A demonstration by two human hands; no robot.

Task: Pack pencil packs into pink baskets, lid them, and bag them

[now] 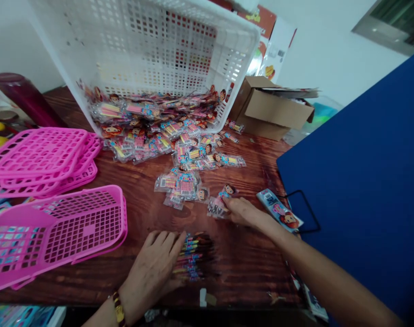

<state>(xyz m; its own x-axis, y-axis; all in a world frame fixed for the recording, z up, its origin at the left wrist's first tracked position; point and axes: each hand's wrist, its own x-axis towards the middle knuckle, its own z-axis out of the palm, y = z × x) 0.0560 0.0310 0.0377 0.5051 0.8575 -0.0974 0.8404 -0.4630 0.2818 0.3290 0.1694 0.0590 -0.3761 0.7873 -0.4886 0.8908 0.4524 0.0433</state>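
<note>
My left hand [157, 256] curls around the left end of a row of small printed packets [195, 256] standing close together near the table's front edge. Its thumb side is hidden. To the upper right of that row, my right hand [242, 210] pinches at a small clear packet [227, 190] with a cartoon head printed on it, lying over the table. Just left of these fingers lies a loose cluster of similar packets [184, 184], some showing yellow or pink sticks inside. More of them spill from a tipped white plastic basket [239, 41].
Pink plastic baskets [120, 200] and stacked pink lattice pieces [39, 150] occupy the left side, with a dark red bottle [26, 97] behind. An open cardboard box [268, 111] stands at the back right. A blue panel [360, 181] borders the right side, beside a printed pack [278, 209].
</note>
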